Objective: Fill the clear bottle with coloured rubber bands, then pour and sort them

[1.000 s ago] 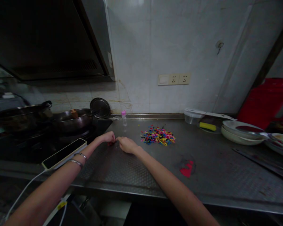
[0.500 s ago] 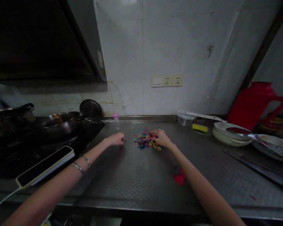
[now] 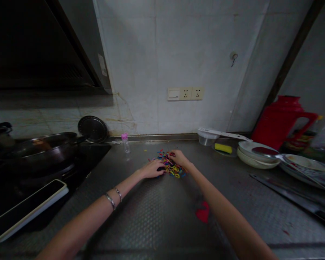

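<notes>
A loose heap of small multicoloured hair ties point(image 3: 176, 169) lies on the metal countertop point(image 3: 151, 213). My left hand point(image 3: 151, 169) rests at the heap's left side, its fingers stretched over the bands, with dark ones showing between thumb and forefinger. At the far right side of the heap, my right hand point(image 3: 179, 159) has its fingers curled and pinched together around some bands; the exact number is hidden. Left of the heap stands a small clear bottle point(image 3: 126, 145) with a pink cap. A red heart-shaped piece point(image 3: 203, 213) lies close to my right forearm.
A stove with a pan point(image 3: 47, 153) and a phone-like device point(image 3: 29, 209) are on the left. To the right are a plastic ladle point(image 3: 207, 138), a yellow sponge point(image 3: 223, 148), stacked bowls point(image 3: 256, 160), a long dark utensil point(image 3: 287, 195) and a red thermos point(image 3: 276, 122).
My left hand has moved right from beside the heap onto its left edge, and its closed fingers have unfolded. My right hand stays at the heap. The view has shifted slightly right.
</notes>
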`<action>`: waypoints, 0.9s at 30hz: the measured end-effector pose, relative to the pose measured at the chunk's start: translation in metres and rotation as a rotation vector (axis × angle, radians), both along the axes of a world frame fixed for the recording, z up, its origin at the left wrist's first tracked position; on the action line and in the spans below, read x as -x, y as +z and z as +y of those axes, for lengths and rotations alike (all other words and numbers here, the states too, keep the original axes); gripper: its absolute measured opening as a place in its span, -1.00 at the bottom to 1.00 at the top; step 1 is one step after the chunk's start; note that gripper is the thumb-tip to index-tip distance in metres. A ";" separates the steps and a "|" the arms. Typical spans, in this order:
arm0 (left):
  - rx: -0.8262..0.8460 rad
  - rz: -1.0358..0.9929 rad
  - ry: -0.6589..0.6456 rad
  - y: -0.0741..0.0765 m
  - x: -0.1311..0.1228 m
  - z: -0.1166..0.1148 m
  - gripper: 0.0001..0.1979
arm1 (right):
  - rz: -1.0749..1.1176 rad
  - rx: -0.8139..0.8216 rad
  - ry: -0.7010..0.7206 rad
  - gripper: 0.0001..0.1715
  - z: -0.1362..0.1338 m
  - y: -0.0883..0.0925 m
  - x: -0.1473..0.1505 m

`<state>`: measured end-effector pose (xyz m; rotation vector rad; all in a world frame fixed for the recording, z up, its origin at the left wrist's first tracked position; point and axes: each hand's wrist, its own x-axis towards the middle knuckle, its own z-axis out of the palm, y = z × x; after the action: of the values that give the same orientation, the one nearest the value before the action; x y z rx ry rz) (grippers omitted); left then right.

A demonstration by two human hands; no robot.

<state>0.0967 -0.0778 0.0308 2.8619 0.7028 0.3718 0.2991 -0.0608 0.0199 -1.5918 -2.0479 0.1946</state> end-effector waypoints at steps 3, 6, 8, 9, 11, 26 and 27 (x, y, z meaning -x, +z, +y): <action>0.003 -0.041 0.051 0.000 0.008 0.013 -0.72 | 0.124 -0.063 0.016 -0.81 0.011 0.007 -0.002; 0.045 -0.075 0.179 -0.001 0.015 0.028 -0.66 | 0.257 -0.068 -0.001 -0.70 0.019 0.011 -0.007; 0.088 -0.117 0.282 -0.001 0.018 0.037 -0.62 | 0.317 -0.026 -0.001 -0.55 0.022 0.012 -0.013; 0.111 -0.146 0.324 -0.002 0.020 0.041 -0.60 | 0.323 0.000 0.006 -0.48 0.022 0.012 -0.016; 0.156 -0.191 0.384 -0.003 0.022 0.047 -0.57 | 0.287 0.039 0.023 -0.42 0.022 0.013 -0.024; 0.005 -0.025 0.634 -0.030 0.033 0.114 -0.66 | -0.159 0.003 0.086 -0.62 0.003 -0.004 0.007; 0.012 -0.024 0.633 -0.031 0.033 0.117 -0.69 | -0.166 0.008 0.073 -0.63 0.005 -0.003 0.011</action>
<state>0.0638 0.0391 0.0003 2.5474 1.5896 0.4723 0.2878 -0.0561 0.0164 -1.5861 -2.2355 0.1007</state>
